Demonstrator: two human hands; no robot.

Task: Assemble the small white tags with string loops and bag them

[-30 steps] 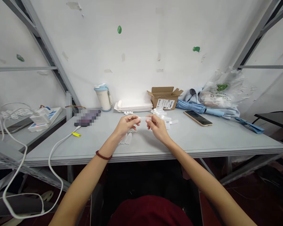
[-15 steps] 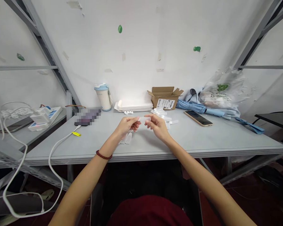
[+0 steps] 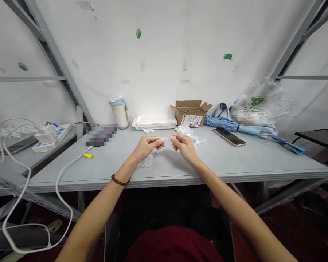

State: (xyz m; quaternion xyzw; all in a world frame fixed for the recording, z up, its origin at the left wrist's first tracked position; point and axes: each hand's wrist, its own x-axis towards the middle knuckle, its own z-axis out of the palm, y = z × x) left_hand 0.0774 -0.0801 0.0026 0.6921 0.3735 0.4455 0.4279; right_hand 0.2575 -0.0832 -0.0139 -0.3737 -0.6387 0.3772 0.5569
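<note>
Between my hands, just above the table, is a small translucent plastic bottle lying roughly level. My left hand pinches one end, and my right hand has its fingertips closed on the other end. The fingers hide both ends of it. Under my left hand lie several clear small bottles, partly covered by the wrist. Beyond my right hand is a loose group of similar bottles with white tops. Small white caps sit together farther back.
An open cardboard box and a white stack of flat packets stand by the wall. A tumbler is left of them. On the right are a phone and a folded blue umbrella. A white cable hangs over the front left edge.
My right fingers have closed in on the bottle's right end, where they were looser before. My left fingers have curled in slightly. The things on the table stay put.
</note>
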